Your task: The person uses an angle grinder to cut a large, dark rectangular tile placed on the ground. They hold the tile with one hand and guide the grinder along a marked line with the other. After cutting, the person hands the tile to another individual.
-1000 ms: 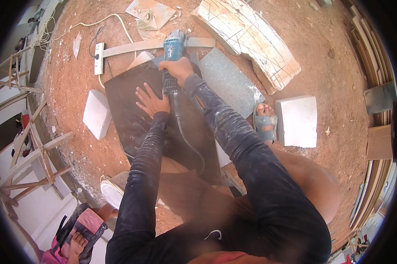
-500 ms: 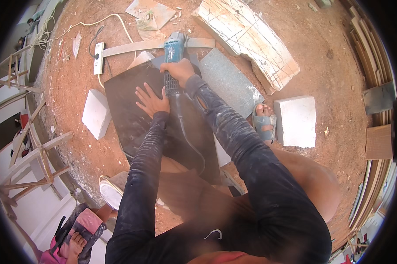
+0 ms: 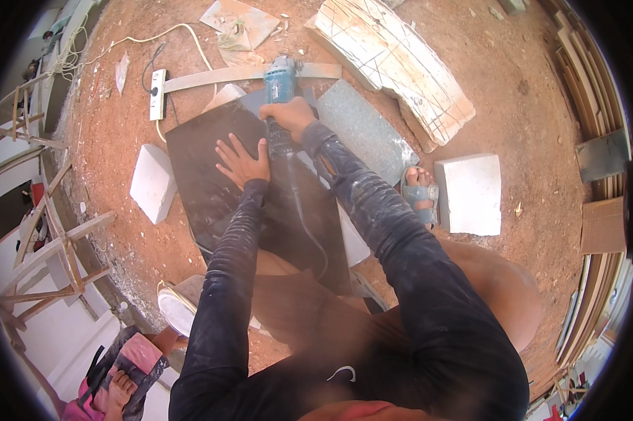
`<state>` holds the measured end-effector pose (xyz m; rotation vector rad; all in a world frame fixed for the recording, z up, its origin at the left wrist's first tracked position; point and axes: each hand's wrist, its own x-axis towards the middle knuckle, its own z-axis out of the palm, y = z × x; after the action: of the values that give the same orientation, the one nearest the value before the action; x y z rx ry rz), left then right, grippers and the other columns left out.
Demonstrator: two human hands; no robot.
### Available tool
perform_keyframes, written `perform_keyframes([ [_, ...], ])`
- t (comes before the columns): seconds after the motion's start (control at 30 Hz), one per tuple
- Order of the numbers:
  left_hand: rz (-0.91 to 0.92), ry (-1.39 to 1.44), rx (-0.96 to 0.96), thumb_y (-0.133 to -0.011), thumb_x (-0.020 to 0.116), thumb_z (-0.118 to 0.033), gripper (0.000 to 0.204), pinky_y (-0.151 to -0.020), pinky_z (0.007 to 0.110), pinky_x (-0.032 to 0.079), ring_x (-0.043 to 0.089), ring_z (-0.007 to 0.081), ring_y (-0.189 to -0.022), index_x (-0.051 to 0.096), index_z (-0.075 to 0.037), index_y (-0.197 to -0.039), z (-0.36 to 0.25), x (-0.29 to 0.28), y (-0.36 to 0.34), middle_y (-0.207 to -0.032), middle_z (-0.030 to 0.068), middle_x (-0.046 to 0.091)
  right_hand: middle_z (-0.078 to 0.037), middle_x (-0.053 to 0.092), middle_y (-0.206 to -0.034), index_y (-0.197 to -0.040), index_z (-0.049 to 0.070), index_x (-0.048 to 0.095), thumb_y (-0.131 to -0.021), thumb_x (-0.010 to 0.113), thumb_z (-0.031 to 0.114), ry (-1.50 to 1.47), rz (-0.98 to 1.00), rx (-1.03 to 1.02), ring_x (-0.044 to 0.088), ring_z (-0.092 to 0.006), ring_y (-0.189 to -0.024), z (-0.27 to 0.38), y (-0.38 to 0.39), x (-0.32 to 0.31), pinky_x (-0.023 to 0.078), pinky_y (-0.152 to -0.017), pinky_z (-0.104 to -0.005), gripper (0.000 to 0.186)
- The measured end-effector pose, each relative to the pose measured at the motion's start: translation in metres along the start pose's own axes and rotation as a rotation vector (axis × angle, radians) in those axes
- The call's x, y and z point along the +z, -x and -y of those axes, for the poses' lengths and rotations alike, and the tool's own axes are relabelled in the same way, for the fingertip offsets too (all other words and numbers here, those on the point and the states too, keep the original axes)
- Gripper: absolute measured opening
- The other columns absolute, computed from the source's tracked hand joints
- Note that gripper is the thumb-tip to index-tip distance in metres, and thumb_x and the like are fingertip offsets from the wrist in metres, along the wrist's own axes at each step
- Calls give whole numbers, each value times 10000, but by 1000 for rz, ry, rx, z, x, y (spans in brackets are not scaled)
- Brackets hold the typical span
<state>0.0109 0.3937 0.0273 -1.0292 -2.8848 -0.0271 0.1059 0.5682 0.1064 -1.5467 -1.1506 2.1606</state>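
Note:
My right hand (image 3: pixel 290 116) grips the body of a teal angle grinder (image 3: pixel 280 83) at the far edge of a dark glossy tile (image 3: pixel 200 196); the grinder's cord runs down across the tile toward me. My left hand (image 3: pixel 243 161) lies on the tile with its fingers spread, just left of the tool. Beyond the tile's right side lies a speckled grey slab (image 3: pixel 364 123). My sandalled right foot (image 3: pixel 419 195) is beside a white block (image 3: pixel 468 195). Another white block (image 3: pixel 152 184) sits left of the tile.
A power strip (image 3: pixel 158 95) with cables lies upper left; a long cracked pale slab (image 3: pixel 397 59) upper right. Wooden frames (image 3: pixel 67 249) line the left, stacked boards (image 3: pixel 593 91) the right. Another person's hand (image 3: pixel 122 384) shows at lower left beside pink clothing.
The grinder and my right hand have shifted slightly toward me and to the right. My left hand stays spread on the tile, almost unmoved.

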Motion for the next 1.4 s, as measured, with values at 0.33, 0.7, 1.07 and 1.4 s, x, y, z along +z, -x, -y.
perform_keyframes([
  [0.33,-11,18,6,-885,648,-438,906,-1204,626,130,109,347,-1561,198,-161,-1620,-8,-1,1,-1685,182,123,-131,684,-821,-883,-103,696,-659,813,135,-88,5,-3,655,-215,-660,1,-12,1,515,-577,-360,348],
  [0.7,-23,26,2,-825,692,-421,981,-1208,628,116,98,342,-1565,184,-162,-1623,-7,0,0,-1687,181,117,-148,680,-828,-895,-117,677,-670,808,113,-132,36,17,665,-223,-633,2,-7,2,556,-544,-378,348],
  [1.07,-31,11,11,-976,507,-595,827,-1201,633,128,119,352,-1557,222,-154,-1615,-7,-1,0,-1680,191,133,-135,684,-827,-867,-101,702,-667,815,145,-80,27,21,648,-216,-669,-1,-9,-2,505,-589,-362,337],
  [1.4,-47,2,8,-974,509,-600,825,-1198,628,143,139,351,-1553,236,-151,-1611,-7,-2,0,-1677,192,148,-134,682,-824,-871,-101,700,-678,809,132,-101,54,37,650,-212,-666,4,-7,-6,501,-580,-360,321],
])
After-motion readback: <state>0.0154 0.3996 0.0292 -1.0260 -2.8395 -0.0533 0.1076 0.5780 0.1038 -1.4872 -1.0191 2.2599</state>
